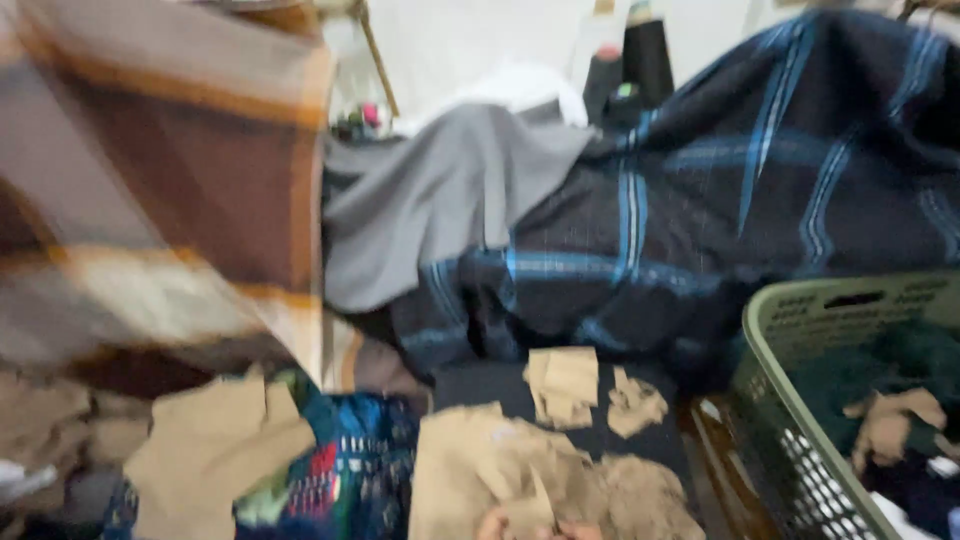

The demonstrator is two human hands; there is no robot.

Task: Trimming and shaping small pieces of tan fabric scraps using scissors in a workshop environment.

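Observation:
The view is blurred. Only fingertips show at the bottom edge: my left hand (492,523) and my right hand (577,530), close together on a tan fabric piece (480,470). Whether they grip it is hidden by the frame edge. More tan cut pieces (565,385) lie on a dark cloth just beyond, and another tan piece (215,445) lies to the left. A brown, orange and cream plaid cloth (160,170) fills the upper left, smeared by motion.
A dark navy cloth with blue stripes (720,200) and a grey cloth (440,200) are heaped behind. A green plastic basket (790,330) with clothes stands at the right. Colourful patterned fabric (350,470) lies at bottom centre-left. Thread cones (645,55) stand at the back.

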